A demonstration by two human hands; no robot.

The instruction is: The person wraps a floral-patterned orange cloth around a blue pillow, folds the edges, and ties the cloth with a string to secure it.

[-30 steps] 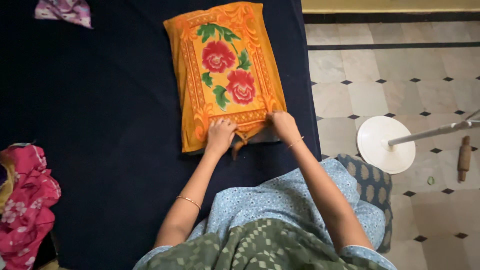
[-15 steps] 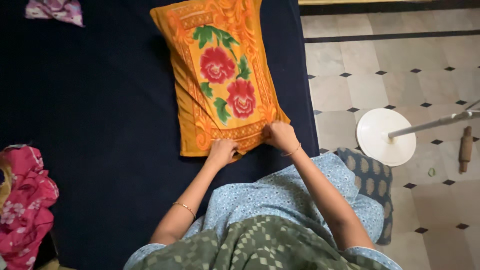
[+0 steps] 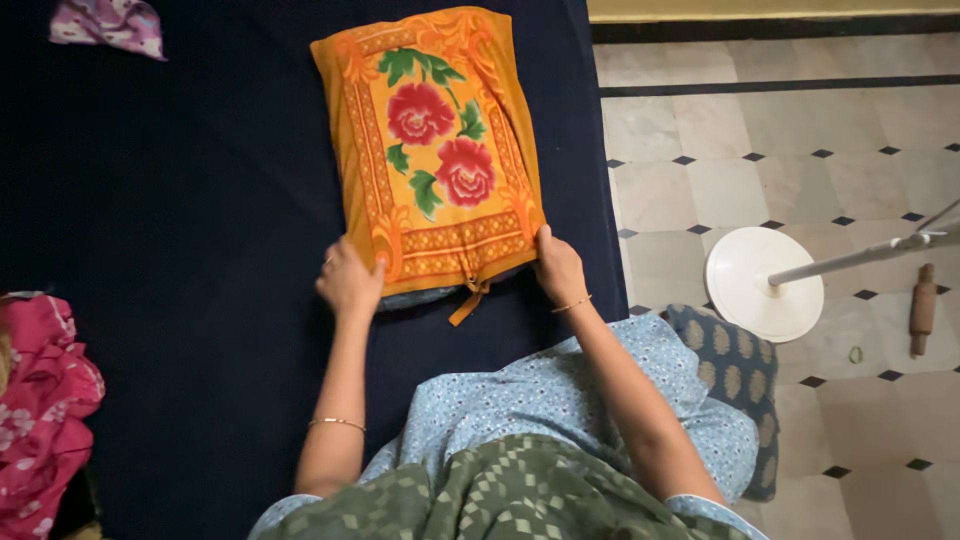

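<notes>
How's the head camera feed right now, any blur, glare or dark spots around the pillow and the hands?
Head view: the orange pillow and both hands, left hand and right hand, are sharp, no motion blur; the dark blue bedsheet reads almost black, its folds lost; the tiled floor is brighter with soft light, no harsh glare; the pink cloth at the left edge is dim.

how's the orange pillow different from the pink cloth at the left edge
The orange pillow lies flat and smooth mid-bed; the pink cloth sits crumpled at the bed's edge. Left hand and right hand grip the pillow; the cloth is untouched. Both have floral prints.
</notes>
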